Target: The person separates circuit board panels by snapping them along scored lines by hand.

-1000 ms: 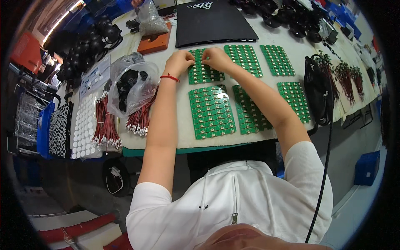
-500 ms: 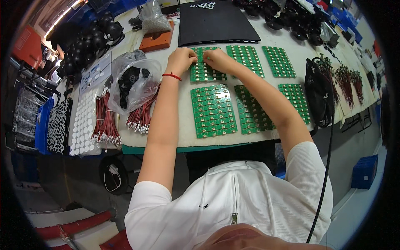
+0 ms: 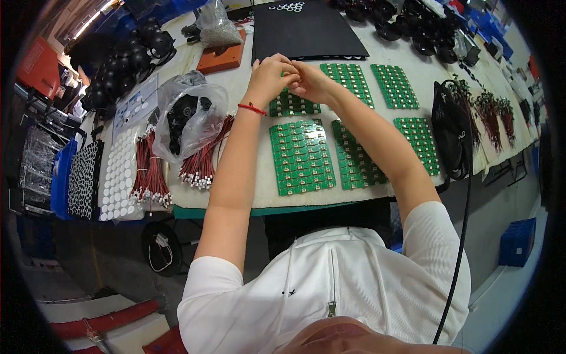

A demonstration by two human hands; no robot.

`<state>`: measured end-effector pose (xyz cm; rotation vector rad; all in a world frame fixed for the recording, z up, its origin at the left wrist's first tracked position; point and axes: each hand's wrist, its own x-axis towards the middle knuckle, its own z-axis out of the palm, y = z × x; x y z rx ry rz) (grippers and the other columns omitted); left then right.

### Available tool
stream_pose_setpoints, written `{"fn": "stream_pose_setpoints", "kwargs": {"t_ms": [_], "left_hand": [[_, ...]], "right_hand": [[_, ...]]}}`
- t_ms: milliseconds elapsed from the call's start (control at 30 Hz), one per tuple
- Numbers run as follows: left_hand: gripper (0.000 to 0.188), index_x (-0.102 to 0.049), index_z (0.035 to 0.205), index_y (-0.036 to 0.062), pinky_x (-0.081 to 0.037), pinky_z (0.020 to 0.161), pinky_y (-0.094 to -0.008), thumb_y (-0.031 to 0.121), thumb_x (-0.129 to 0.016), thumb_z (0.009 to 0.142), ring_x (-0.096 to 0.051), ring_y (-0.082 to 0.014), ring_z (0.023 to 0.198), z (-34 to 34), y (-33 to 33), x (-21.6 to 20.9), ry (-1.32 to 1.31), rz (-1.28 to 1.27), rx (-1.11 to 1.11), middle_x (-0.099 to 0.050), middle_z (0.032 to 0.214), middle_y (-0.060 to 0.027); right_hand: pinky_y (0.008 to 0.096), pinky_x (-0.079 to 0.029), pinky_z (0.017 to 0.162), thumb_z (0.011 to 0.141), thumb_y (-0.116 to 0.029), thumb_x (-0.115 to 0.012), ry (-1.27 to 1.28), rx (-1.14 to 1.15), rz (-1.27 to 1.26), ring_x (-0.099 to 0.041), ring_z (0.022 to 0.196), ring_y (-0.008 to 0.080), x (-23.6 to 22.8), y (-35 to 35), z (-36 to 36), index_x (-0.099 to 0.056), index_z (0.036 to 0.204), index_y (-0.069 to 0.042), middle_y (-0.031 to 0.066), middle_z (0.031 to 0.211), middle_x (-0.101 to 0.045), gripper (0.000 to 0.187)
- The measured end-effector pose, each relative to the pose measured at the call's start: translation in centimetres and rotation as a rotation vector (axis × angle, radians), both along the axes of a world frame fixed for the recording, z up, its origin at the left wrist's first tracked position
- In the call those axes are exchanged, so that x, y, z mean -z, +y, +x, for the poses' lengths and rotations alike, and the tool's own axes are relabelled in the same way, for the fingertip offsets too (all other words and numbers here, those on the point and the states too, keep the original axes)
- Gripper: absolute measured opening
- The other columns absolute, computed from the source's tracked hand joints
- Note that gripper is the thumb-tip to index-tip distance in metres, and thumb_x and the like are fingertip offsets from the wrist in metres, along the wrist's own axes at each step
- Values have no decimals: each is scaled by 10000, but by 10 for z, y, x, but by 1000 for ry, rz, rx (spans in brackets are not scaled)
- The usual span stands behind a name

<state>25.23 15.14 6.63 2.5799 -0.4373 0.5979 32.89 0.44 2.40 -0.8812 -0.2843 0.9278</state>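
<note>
My left hand (image 3: 270, 79), with a red string on its wrist, is closed with the fingers bent. A sliver of a small green circuit board (image 3: 283, 74) shows between them. My right hand (image 3: 313, 82) meets it fingertip to fingertip, its fingers curled; what they pinch, if anything, is hidden. Both hands are raised over the far left circuit board panel (image 3: 293, 108), covering its upper part. More green panels lie in two rows: a near left panel (image 3: 303, 158), a near middle panel (image 3: 357, 159) partly under my right forearm, and others to the right.
A black sheet (image 3: 306, 32) with white rings lies beyond my hands, beside an orange block (image 3: 221, 58). At left are a clear plastic bag (image 3: 207, 127), red wire bundles (image 3: 152, 177) and white discs (image 3: 118, 183). A black bag (image 3: 451, 133) and a hanging cable (image 3: 466, 236) are at right.
Both hands have moved up off the far left panel and come together, the left one shifting right. A green piece now shows in the left fingers.
</note>
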Motion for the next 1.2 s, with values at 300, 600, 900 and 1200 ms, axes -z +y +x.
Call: {"fn": "stream_pose_setpoints", "kwargs": {"t_ms": [300, 600, 900, 1200], "left_hand": [[149, -725, 811, 39, -522, 730, -327, 170, -777, 765, -663, -187, 792, 11, 32, 15, 322, -120, -92, -706, 866, -89], [152, -737, 898, 7, -547, 733, -343, 98, -744, 776, -713, -248, 779, 7, 28, 19, 421, 37, -76, -736, 856, -152], [130, -750, 817, 60, -552, 728, -390, 147, -797, 734, -705, -311, 790, 8, 29, 28, 406, 60, -181, -719, 837, -161], [150, -752, 836, 9, -550, 714, -370, 118, -780, 738, -710, -267, 735, 4, 31, 27, 358, 46, -138, -724, 811, -166]], "right_hand": [[341, -506, 611, 925, -293, -609, -1025, 178, -751, -594, 610, 192, 14, -5, 8, -703, 847, -33, 92, 630, -609, 287], [443, -534, 814, 819, -148, -700, -1509, 272, -901, -682, 900, 352, 10, -13, -19, -730, 950, -74, 177, 946, -712, 153], [443, -531, 803, 846, -110, -635, -1518, 211, -845, -676, 910, 363, 16, -8, -18, -715, 960, -75, 172, 946, -713, 144], [267, -212, 410, 930, -162, -620, -335, 182, -404, -328, 450, 60, 7, -12, -2, -622, 1045, 0, -44, 582, -405, 199]]}}
